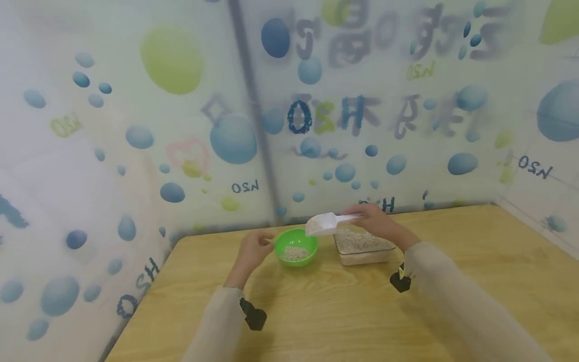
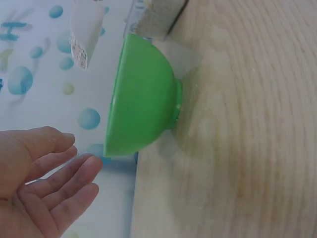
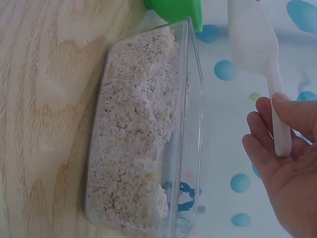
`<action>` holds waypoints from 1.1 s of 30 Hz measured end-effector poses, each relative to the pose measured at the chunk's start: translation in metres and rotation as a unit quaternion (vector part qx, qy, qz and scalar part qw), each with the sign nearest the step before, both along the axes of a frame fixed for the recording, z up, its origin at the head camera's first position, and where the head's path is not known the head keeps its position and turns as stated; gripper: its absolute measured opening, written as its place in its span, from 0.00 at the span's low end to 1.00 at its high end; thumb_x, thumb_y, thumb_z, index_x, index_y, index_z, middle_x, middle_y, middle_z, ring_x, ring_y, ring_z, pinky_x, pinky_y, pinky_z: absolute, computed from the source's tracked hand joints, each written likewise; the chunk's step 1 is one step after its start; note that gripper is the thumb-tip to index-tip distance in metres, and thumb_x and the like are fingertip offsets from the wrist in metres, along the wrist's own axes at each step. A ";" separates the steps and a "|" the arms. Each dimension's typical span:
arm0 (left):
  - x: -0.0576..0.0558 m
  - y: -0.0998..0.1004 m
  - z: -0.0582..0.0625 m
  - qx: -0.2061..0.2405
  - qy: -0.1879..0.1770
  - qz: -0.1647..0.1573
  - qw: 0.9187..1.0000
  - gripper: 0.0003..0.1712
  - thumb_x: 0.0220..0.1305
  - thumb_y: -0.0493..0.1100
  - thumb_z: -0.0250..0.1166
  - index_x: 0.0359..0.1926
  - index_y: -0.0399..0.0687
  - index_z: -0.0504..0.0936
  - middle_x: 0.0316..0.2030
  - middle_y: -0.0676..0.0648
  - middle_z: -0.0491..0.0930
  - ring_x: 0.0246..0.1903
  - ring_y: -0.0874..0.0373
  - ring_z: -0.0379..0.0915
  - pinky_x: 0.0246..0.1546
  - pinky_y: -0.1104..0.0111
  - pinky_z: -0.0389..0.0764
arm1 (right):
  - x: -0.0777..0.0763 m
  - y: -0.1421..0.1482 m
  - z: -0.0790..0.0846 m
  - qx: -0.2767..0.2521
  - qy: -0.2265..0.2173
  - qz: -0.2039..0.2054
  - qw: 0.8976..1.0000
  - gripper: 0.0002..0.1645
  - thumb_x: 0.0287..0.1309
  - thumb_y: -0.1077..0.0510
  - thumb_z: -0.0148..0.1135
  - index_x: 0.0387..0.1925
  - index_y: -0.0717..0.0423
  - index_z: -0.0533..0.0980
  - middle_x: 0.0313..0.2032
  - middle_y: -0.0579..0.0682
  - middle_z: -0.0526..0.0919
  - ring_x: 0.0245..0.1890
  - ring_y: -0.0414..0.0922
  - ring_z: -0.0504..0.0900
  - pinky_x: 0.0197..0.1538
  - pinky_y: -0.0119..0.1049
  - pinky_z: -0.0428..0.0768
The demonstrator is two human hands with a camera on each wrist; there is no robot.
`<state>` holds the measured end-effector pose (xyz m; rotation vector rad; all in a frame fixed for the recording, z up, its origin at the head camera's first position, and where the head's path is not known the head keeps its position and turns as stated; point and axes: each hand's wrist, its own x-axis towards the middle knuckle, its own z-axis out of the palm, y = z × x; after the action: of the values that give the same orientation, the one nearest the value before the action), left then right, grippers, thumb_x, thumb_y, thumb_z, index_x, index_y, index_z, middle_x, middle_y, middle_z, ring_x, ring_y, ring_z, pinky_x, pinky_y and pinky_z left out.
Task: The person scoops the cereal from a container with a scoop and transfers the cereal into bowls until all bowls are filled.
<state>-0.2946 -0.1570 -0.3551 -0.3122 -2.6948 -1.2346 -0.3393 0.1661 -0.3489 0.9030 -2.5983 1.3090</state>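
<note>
A white plastic scoop [image 1: 323,224] with oat flakes in it is held by its handle in my right hand [image 1: 372,219]; the thumb presses the handle against the fingers in the right wrist view. The scoop's front hangs above the right rim of a green bowl [image 1: 296,238], which has some flakes in its bottom. My left hand [image 1: 254,250] is at the bowl's left side, fingers loosely bent and holding nothing; the left wrist view shows the fingertips [image 2: 91,165] close to the rim. A clear container [image 3: 195,99] full of oat flakes [image 3: 131,129] stands below my right hand.
Everything stands on a light wooden table [image 1: 334,311]. Behind it rises a pale wall [image 1: 384,125] printed with blue and green dots and lettering. A dark band [image 1: 253,95] runs down this wall. Dark wrist devices [image 1: 255,318] sit on both sleeves.
</note>
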 end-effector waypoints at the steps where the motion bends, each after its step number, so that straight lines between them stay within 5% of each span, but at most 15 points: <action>1: 0.001 -0.003 -0.002 0.002 0.000 0.000 1.000 0.13 0.58 0.30 0.60 0.45 0.28 0.78 0.40 0.34 0.79 0.38 0.43 0.77 0.35 0.58 0.80 | -0.001 -0.003 0.000 0.006 0.004 0.000 1.000 0.15 0.62 0.67 0.53 0.49 0.70 0.75 0.48 0.64 0.78 0.50 0.60 0.74 0.51 0.53 0.74; 10: 0.003 -0.009 -0.020 0.019 -0.043 -0.011 0.999 0.16 0.57 0.31 0.61 0.47 0.28 0.78 0.40 0.34 0.79 0.40 0.43 0.77 0.35 0.58 0.80 | -0.009 -0.022 -0.001 0.028 0.002 0.007 1.000 0.14 0.61 0.69 0.53 0.48 0.70 0.76 0.48 0.63 0.78 0.51 0.59 0.74 0.53 0.52 0.73; 17: 0.001 -0.006 -0.020 0.036 -0.071 -0.014 0.997 0.17 0.57 0.30 0.60 0.49 0.28 0.77 0.40 0.35 0.79 0.38 0.44 0.78 0.38 0.55 0.79 | -0.012 -0.028 0.000 0.032 -0.017 0.024 0.999 0.16 0.61 0.69 0.53 0.50 0.71 0.74 0.51 0.65 0.76 0.53 0.61 0.72 0.54 0.53 0.72; 26: -0.004 -0.001 -0.019 0.049 -0.072 -0.030 0.996 0.16 0.58 0.29 0.59 0.48 0.28 0.77 0.35 0.37 0.81 0.32 0.45 0.80 0.35 0.58 0.80 | -0.020 -0.034 0.007 0.089 0.034 0.027 0.995 0.14 0.59 0.70 0.54 0.46 0.70 0.76 0.47 0.64 0.79 0.50 0.60 0.75 0.54 0.52 0.72; 33: -0.004 -0.001 -0.018 0.045 -0.075 -0.037 0.995 0.16 0.60 0.29 0.60 0.50 0.27 0.76 0.36 0.35 0.80 0.33 0.42 0.80 0.35 0.57 0.81 | -0.020 -0.042 0.022 0.113 0.033 0.049 0.992 0.13 0.61 0.69 0.53 0.46 0.71 0.77 0.45 0.64 0.80 0.49 0.60 0.75 0.53 0.53 0.72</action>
<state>-0.2981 -0.1585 -0.3735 -0.3226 -2.7624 -1.4517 -0.3590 0.1245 -0.3269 1.0998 -2.7220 0.9980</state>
